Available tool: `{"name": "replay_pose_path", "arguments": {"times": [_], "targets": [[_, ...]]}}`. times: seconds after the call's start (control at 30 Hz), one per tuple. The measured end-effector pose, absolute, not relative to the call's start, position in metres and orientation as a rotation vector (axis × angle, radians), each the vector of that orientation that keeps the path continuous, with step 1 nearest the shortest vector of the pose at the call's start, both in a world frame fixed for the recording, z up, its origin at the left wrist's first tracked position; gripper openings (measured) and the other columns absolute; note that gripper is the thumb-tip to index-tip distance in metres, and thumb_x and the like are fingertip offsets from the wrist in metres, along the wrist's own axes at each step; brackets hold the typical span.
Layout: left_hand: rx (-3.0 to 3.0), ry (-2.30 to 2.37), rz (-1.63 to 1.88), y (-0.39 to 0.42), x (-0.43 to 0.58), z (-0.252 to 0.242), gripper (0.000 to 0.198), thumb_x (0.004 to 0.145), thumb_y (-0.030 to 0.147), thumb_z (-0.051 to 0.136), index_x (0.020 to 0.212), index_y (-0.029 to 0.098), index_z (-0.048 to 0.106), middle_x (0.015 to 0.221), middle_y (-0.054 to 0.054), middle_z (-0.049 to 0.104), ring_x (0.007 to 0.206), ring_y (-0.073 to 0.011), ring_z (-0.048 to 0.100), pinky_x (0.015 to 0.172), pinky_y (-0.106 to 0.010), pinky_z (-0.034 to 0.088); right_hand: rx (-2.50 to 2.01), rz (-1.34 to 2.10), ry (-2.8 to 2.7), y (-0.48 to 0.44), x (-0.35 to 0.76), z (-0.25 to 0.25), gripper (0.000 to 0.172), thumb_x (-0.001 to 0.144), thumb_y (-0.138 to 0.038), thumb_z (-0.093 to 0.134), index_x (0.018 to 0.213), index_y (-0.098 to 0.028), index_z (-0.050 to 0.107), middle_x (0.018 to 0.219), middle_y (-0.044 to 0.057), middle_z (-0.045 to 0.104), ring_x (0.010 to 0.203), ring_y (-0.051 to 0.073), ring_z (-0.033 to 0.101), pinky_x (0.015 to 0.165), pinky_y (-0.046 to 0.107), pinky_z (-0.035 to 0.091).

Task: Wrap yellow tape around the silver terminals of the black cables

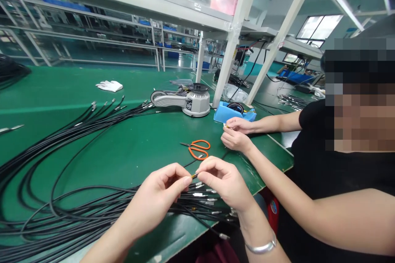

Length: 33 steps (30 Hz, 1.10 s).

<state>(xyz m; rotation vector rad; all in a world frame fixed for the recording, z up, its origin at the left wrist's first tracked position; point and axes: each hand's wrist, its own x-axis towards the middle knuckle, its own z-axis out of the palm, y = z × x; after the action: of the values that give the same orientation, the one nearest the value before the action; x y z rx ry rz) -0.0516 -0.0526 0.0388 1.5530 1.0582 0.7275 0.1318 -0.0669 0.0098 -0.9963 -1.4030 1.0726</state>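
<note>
My left hand [162, 193] is closed in a pinch at the middle of the view. Its thumb and forefinger grip a thin cable end with a yellow band [194, 176], which looks like tape. From the other side my right hand [226, 181], with a silver bangle on its wrist, pinches the same cable end. Most of the piece is hidden by the fingers. Beneath both hands lies a bundle of black cables [105, 197] with silver metal connectors [199, 194] at their ends. Scissors with orange handles [199, 149] rest on the table just beyond my fingers.
A grey tape dispenser [196, 104] and a blue tape holder [225, 113] stand farther back. Another cable bundle [101, 121] curves across the green table [148, 139]. A white glove [110, 86] lies behind it. At right, a co-worker's hands [236, 133] hold a small part.
</note>
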Motion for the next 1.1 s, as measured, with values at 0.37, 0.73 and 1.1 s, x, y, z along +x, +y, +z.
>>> {"name": "replay_pose_path", "arguments": {"times": [0.37, 0.73, 1.1], "targets": [[2.121, 1.025, 0.888, -0.061, -0.039, 0.016, 0.019, 0.089, 0.027, 0.052, 0.095, 0.026, 0.070, 0.086, -0.002, 0.071, 0.077, -0.0159, 0.062, 0.072, -0.023, 0.044, -1.208, 0.720, -1.560, -0.093, 0.131, 0.019, 0.013, 0.084, -0.022, 0.060, 0.075, -0.018, 0.069, 0.078, 0.003, 0.067, 0.077, 0.017, 0.062, 0.074, 0.028, 0.048], [2.873, 0.773, 0.822, -0.081, -0.023, -0.002, 0.027, 0.086, 0.011, 0.040, 0.095, 0.013, 0.065, 0.065, -0.009, 0.064, 0.057, -0.0187, 0.050, 0.054, -0.031, 0.038, -1.400, 1.234, -1.251, -0.122, 0.142, -0.016, 0.031, 0.081, -0.046, 0.060, 0.075, -0.016, 0.062, 0.069, 0.002, 0.061, 0.067, 0.017, 0.056, 0.064, 0.027, 0.046], [2.536, 1.323, 0.600, -0.061, -0.120, 0.008, 0.028, 0.091, 0.028, 0.045, 0.111, 0.023, 0.064, 0.105, -0.008, 0.065, 0.098, -0.0211, 0.056, 0.087, -0.034, 0.047, -1.407, 1.151, -1.290, -0.111, 0.145, -0.016, 0.030, 0.078, -0.046, 0.062, 0.074, -0.016, 0.063, 0.070, 0.003, 0.062, 0.068, 0.018, 0.056, 0.065, 0.029, 0.044]]}}
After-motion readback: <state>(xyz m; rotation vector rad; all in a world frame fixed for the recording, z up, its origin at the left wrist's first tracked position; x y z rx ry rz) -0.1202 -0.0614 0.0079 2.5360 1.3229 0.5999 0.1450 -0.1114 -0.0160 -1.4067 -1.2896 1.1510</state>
